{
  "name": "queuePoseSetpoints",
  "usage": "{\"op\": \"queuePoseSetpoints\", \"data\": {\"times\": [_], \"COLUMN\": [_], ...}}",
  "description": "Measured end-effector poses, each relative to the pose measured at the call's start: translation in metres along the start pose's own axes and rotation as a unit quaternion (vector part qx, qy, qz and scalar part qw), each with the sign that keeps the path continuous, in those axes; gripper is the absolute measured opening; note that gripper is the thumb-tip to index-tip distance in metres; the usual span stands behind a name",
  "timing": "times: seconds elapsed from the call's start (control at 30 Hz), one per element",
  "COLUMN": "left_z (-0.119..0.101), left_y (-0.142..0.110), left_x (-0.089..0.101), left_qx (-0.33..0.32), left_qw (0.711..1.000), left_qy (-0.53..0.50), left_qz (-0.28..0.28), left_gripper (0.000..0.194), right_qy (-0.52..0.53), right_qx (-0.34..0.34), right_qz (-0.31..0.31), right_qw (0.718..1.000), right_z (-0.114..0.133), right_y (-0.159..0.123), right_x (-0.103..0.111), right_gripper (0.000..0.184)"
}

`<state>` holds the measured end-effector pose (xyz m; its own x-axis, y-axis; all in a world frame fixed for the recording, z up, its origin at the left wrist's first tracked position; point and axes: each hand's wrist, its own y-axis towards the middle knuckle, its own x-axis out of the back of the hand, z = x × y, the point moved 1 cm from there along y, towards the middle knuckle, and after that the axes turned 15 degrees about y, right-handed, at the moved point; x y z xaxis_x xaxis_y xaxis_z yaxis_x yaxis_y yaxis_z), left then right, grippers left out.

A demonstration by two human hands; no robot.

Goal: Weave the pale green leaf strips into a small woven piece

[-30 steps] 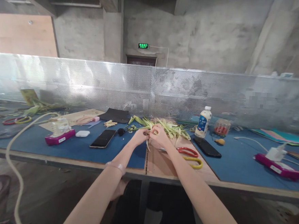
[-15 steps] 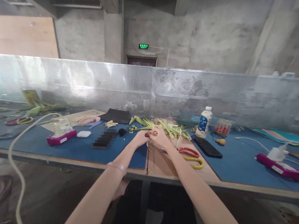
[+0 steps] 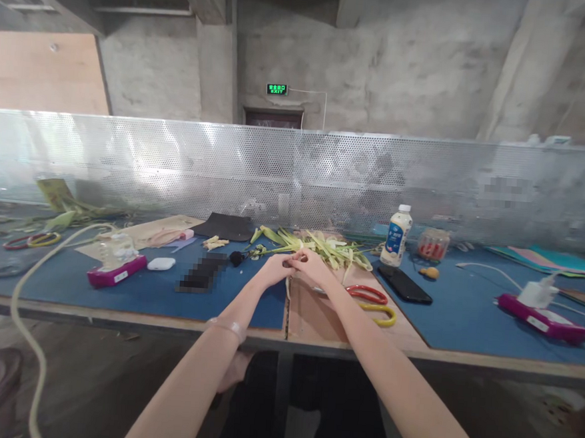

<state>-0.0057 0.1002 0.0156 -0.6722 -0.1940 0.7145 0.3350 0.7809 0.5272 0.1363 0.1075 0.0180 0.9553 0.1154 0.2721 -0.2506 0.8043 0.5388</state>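
Observation:
My left hand (image 3: 275, 269) and my right hand (image 3: 310, 268) meet fingertip to fingertip above the near middle of the table. Both are closed in a pinch around something small, dark in part, which the fingers mostly hide. A thin pale strip hangs below the fingertips. Just behind the hands lies a loose heap of pale green, husk-like leaf strips (image 3: 343, 252). Scissors with one red and one yellow handle loop (image 3: 380, 314) lie by my right wrist, their blades partly hidden under it.
Right of the heap are a white-capped bottle (image 3: 395, 236), a black phone (image 3: 405, 285) and a clear jar (image 3: 432, 245). Purple power strips (image 3: 117, 272) lie on both sides. Left are a white case (image 3: 162, 264) and a black sheet (image 3: 224, 226). A perforated metal screen (image 3: 186, 165) closes the back.
The view has shifted slightly. My fingers have turned a little, and the dark bit between them shows less. Both hands stay together in nearly the same place.

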Motion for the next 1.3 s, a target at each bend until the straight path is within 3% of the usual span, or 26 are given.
{"op": "queuePoseSetpoints", "data": {"times": [0.3,0.57,0.67,0.87,1.03,1.17,1.3], "left_z": [-0.003,0.001,0.000,0.006,0.005,0.004,0.009], "left_y": [-0.001,0.004,0.004,0.006,0.006,0.005,0.007], "left_x": [0.000,-0.004,-0.003,-0.002,-0.001,-0.001,-0.002], "left_qx": [0.044,0.122,0.126,0.103,0.133,0.168,0.183], "left_qw": [0.987,0.927,0.932,0.968,0.961,0.957,0.961], "left_qy": [-0.142,-0.346,-0.336,-0.226,-0.241,-0.237,-0.201], "left_qz": [0.059,0.076,0.057,0.018,-0.015,-0.014,-0.053], "left_gripper": [0.015,0.025,0.024,0.021,0.012,0.016,0.018], "right_qy": [0.106,0.072,0.036,0.009,0.059,0.105,0.120], "right_qx": [-0.047,-0.013,0.012,0.032,0.007,-0.042,-0.049], "right_qz": [-0.002,-0.046,-0.059,-0.063,-0.050,-0.039,-0.014], "right_qw": [0.993,0.996,0.997,0.997,0.997,0.993,0.992], "right_z": [-0.005,-0.007,-0.004,-0.001,0.002,0.006,0.009], "right_y": [0.002,0.004,0.003,0.003,0.004,0.001,-0.001], "right_x": [0.003,0.003,0.004,0.008,0.008,0.006,0.003], "right_gripper": [0.029,0.029,0.027,0.028,0.027,0.034,0.036]}}
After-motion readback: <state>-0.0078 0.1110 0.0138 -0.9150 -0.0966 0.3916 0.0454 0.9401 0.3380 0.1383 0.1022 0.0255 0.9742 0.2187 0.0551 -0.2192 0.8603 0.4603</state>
